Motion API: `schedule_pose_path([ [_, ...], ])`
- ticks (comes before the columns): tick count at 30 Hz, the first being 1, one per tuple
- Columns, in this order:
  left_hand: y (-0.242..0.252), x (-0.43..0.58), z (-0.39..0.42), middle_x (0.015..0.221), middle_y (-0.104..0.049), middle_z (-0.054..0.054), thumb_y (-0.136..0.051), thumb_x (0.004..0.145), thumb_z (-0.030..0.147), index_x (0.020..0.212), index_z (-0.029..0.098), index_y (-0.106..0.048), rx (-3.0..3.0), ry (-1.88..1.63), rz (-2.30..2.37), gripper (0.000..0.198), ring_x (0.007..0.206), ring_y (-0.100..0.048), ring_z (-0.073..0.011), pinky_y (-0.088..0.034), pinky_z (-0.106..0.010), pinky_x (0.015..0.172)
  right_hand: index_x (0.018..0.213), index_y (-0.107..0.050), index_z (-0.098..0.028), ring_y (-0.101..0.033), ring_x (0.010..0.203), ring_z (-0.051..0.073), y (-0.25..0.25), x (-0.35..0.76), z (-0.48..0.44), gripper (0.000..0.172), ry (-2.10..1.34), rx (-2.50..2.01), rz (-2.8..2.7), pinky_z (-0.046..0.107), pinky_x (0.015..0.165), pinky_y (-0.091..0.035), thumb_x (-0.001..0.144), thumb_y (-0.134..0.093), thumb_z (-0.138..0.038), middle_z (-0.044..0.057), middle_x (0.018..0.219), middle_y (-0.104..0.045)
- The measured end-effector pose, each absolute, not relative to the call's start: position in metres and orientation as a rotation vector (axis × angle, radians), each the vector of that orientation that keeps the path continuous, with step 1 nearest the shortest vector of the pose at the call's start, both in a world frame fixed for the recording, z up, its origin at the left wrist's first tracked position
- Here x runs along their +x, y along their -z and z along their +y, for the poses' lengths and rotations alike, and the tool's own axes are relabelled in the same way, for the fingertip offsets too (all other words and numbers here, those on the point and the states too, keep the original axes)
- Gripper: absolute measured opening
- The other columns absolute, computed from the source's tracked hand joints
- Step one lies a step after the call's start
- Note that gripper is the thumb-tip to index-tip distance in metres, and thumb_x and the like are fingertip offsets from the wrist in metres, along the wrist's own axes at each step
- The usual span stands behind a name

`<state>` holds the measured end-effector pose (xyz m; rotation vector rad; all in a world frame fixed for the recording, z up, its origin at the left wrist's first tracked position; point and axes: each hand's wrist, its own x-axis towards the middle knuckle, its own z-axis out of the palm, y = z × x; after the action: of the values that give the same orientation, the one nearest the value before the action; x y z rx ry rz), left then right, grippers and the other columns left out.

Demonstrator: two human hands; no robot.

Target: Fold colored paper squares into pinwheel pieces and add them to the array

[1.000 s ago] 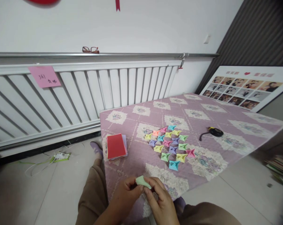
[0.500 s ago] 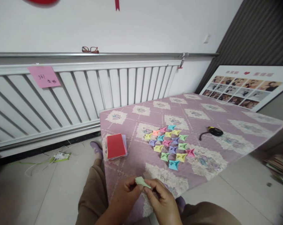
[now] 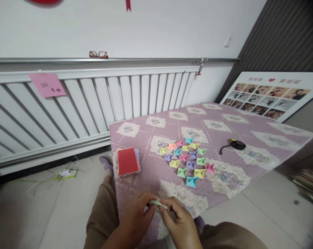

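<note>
Head: two hands (image 3: 137,212) (image 3: 181,219) hold one paper (image 3: 158,203) near eighteen folded pieces (image 3: 190,165).

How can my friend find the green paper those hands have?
Find the purple flowered tablecloth. At its near end, the left hand and right hand meet. Pinched between them is the green paper; unlike the folded papers beyond, it's being held.

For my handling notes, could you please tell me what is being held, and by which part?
A small folded green paper: the left hand pinches one end, the right hand the other.
</note>
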<state>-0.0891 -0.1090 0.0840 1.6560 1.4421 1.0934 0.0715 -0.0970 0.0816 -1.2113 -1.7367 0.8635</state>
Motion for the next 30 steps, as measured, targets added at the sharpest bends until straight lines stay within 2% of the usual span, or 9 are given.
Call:
schedule_pose_path([
  [4,-0.0876,-0.0903,-0.1096,0.084,-0.067,-0.004,-0.055,0.083,0.018,0.087,0.021,-0.068,1.741,-1.08,1.488,0.014,0.079,-0.061,-0.0181,-0.045,-0.028,0.072,0.079,-0.069,-0.025,-0.062,0.067,0.017,-0.0847,0.0701,-0.0968,0.008,-0.737,-1.178,-1.722,0.022,0.062,-0.048,0.082,-0.061,-0.026,0.001,0.07,-0.063],
  [11,-0.0867,-0.087,-0.113,0.08,-0.065,-0.001,-0.054,0.081,0.013,0.084,0.022,-0.066,1.819,-1.121,1.544,0.015,0.075,-0.061,-0.016,-0.044,-0.027,0.069,0.085,-0.063,-0.026,-0.064,0.072,0.014,-0.0847,0.0691,-0.0976,0.011,-0.56,-1.039,-1.742,0.019,0.067,-0.05,0.083,-0.057,-0.017,-0.001,0.077,-0.063],
  [19,-0.0844,-0.0887,-0.1118,0.078,-0.065,-0.001,-0.055,0.082,0.015,0.082,0.02,-0.065,1.806,-1.102,1.551,0.011,0.074,-0.061,-0.0163,-0.044,-0.028,0.068,0.094,-0.064,-0.027,-0.064,0.073,0.014,-0.0845,0.0723,-0.0986,0.013,-0.622,-1.089,-1.789,0.019,0.068,-0.049,0.086,-0.058,-0.019,-0.001,0.079,-0.064],
  [24,-0.0849,-0.0881,-0.1126,0.078,-0.064,-0.001,-0.055,0.084,0.015,0.081,0.02,-0.064,1.826,-1.099,1.567,0.011,0.076,-0.06,-0.0165,-0.044,-0.028,0.07,0.085,-0.065,-0.026,-0.062,0.07,0.014,-0.0851,0.0737,-0.0968,0.008,-0.637,-1.097,-1.817,0.018,0.064,-0.048,0.086,-0.059,-0.021,-0.002,0.074,-0.062],
  [30,-0.0859,-0.0874,-0.112,0.081,-0.061,-0.001,-0.053,0.082,0.01,0.081,0.02,-0.063,1.817,-1.135,1.515,0.014,0.078,-0.059,-0.0159,-0.044,-0.027,0.072,0.08,-0.061,-0.025,-0.061,0.07,0.014,-0.0813,0.0733,-0.0972,0.01,-0.632,-1.105,-1.834,0.02,0.065,-0.047,0.088,-0.056,-0.021,-0.001,0.074,-0.06],
])
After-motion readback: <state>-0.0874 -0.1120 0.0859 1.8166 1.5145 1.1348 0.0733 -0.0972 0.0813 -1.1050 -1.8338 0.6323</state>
